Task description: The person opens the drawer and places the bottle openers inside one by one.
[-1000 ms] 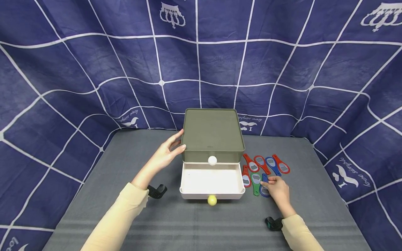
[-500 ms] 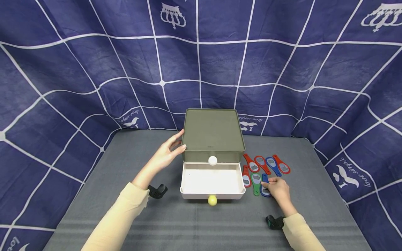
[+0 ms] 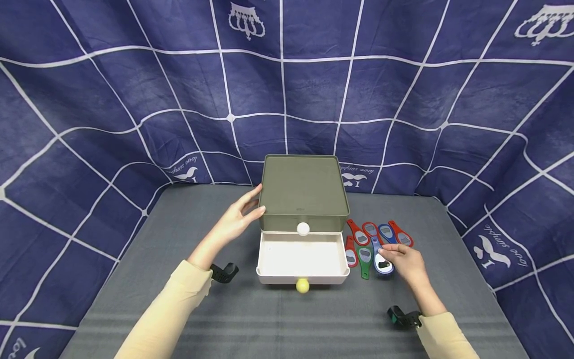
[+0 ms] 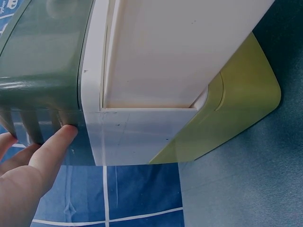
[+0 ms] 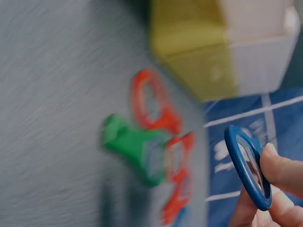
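Note:
Between thumb and fingers, my right hand (image 3: pixel 407 263) pinches a blue bottle opener (image 3: pixel 383 267), lifted just above the table. The right wrist view has the same blue opener (image 5: pixel 235 161) held on edge by the fingertips. Around it lie several red bottle openers (image 3: pixel 360 236), a green one (image 3: pixel 365 263) and another blue one (image 3: pixel 386 232), partly covered. My left hand (image 3: pixel 230 222) rests its extended fingers against the left side of an olive-green box (image 3: pixel 305 187). From that box a white drawer (image 3: pixel 302 255) is pulled out, with nothing in it.
The drawer's front carries a yellow knob (image 3: pixel 302 285); a white knob (image 3: pixel 303 229) sits on the section above. Grey cloth (image 3: pixel 287 324) covers the table. A blue curtain with white lines (image 3: pixel 314 89) hangs behind and at both sides.
My right hand has raised the blue opener off the table and shifted slightly right; the opener's round end now tilts toward the camera. My left hand and the drawer have stayed in place.

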`<state>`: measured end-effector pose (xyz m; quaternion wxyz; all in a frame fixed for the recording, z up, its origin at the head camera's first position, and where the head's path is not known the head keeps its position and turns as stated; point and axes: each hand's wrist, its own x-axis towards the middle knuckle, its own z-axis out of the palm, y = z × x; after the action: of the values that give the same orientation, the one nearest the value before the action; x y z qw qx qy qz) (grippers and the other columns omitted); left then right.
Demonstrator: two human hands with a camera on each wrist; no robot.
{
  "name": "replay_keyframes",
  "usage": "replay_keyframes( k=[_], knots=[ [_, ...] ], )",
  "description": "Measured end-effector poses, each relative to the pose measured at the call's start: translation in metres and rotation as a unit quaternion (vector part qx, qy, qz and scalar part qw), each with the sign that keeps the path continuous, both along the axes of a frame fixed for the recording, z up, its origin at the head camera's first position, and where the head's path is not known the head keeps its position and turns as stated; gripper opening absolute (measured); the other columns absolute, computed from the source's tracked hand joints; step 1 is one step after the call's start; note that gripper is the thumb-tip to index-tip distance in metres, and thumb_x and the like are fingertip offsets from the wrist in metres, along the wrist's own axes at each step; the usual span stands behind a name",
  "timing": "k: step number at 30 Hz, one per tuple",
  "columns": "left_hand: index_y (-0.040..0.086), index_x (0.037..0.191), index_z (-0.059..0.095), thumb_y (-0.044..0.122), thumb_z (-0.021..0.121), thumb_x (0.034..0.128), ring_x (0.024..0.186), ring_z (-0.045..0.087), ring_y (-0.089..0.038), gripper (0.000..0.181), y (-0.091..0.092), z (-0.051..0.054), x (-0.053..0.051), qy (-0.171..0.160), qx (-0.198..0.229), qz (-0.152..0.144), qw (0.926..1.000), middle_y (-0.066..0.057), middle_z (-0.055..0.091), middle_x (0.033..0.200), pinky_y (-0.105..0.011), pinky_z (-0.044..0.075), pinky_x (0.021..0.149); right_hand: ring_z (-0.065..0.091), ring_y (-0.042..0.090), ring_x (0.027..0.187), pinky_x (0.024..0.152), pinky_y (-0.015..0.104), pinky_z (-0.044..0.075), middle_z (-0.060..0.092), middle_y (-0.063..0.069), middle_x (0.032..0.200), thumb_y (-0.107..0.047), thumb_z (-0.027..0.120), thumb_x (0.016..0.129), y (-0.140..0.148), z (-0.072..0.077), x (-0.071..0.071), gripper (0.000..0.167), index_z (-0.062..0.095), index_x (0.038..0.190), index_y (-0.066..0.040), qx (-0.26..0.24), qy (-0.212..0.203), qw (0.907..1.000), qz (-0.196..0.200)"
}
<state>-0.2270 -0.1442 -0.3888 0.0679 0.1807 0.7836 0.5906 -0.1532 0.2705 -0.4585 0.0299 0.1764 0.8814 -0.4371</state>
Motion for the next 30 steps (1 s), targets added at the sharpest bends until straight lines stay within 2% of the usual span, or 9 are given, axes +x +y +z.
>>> replay_keyframes(
  k=[3, 5, 9, 14, 20, 23, 30],
  knots=[
    [0.01, 0.157, 0.025, 0.012, 0.057, 0.0992, 0.145, 0.031, -0.04, 0.066, -0.001, 0.0, 0.0, 0.001, -0.001, 0.0, 1.0, -0.01, 0.019, 0.165, -0.055, 0.033, 0.116, 0.062, 0.003, 0.087, 0.075, 0.022, 0.05, 0.074, 0.008, 0.104, -0.035, 0.074, 0.089, -0.008, 0.02, 0.0, 0.046, 0.068, 0.117, 0.001, -0.021, 0.016, 0.9992, 0.029],
    [0.01, 0.157, 0.025, 0.012, 0.057, 0.0992, 0.145, 0.031, -0.04, 0.066, -0.001, 0.0, 0.0, 0.001, -0.002, 0.001, 1.0, -0.01, 0.019, 0.165, -0.055, 0.033, 0.116, 0.06, -0.003, 0.082, 0.073, 0.02, 0.051, 0.075, 0.001, 0.098, -0.033, 0.075, 0.088, -0.015, 0.033, 0.001, 0.045, 0.068, 0.117, 0.001, -0.041, 0.025, 0.9978, 0.046],
    [0.01, 0.157, 0.025, 0.012, 0.057, 0.0993, 0.145, 0.031, -0.04, 0.066, -0.001, 0.0, 0.0, 0.001, -0.002, 0.001, 1.0, -0.01, 0.019, 0.165, -0.055, 0.033, 0.116, 0.062, -0.002, 0.078, 0.071, 0.019, 0.051, 0.075, -0.002, 0.091, -0.028, 0.076, 0.087, -0.033, 0.053, 0.003, 0.04, 0.07, 0.114, 0.001, -0.062, 0.043, 0.9939, 0.08],
    [0.01, 0.157, 0.025, 0.013, 0.057, 0.0992, 0.145, 0.031, -0.04, 0.066, 0.0, 0.0, 0.0, 0.002, -0.006, 0.004, 1.0, -0.01, 0.02, 0.165, -0.054, 0.033, 0.116, 0.064, 0.001, 0.079, 0.073, 0.02, 0.053, 0.075, 0.002, 0.093, -0.024, 0.077, 0.086, -0.055, 0.066, 0.005, 0.034, 0.072, 0.11, 0.0, -0.075, 0.063, 0.9879, 0.12],
    [0.01, 0.157, 0.026, 0.013, 0.057, 0.0992, 0.145, 0.032, -0.04, 0.066, -0.001, 0.0, 0.0, 0.004, -0.008, 0.005, 0.9999, -0.01, 0.02, 0.164, -0.054, 0.034, 0.116, 0.067, 0.011, 0.076, 0.065, 0.023, 0.054, 0.075, 0.008, 0.088, -0.016, 0.078, 0.084, -0.083, 0.067, 0.0, 0.024, 0.074, 0.102, -0.001, -0.086, 0.085, 0.9763, 0.179],
    [0.01, 0.157, 0.026, 0.013, 0.058, 0.099, 0.145, 0.032, -0.04, 0.066, -0.001, 0.0, 0.0, 0.005, -0.01, 0.006, 0.9999, -0.011, 0.02, 0.164, -0.054, 0.034, 0.116, 0.067, 0.008, 0.073, 0.062, 0.021, 0.053, 0.076, 0.008, 0.088, -0.013, 0.079, 0.082, -0.097, 0.061, -0.004, 0.018, 0.076, 0.096, -0.003, -0.067, 0.099, 0.9696, 0.214],
    [0.01, 0.157, 0.026, 0.013, 0.058, 0.0992, 0.145, 0.032, -0.04, 0.066, 0.0, -0.001, 0.0, 0.005, -0.011, 0.006, 0.9999, -0.01, 0.02, 0.165, -0.054, 0.034, 0.116, 0.063, 0.004, 0.068, 0.058, 0.019, 0.053, 0.075, 0.006, 0.082, -0.009, 0.078, 0.082, -0.129, 0.048, -0.01, 0.008, 0.076, 0.089, -0.005, -0.033, 0.098, 0.9557, 0.275]
  ],
)
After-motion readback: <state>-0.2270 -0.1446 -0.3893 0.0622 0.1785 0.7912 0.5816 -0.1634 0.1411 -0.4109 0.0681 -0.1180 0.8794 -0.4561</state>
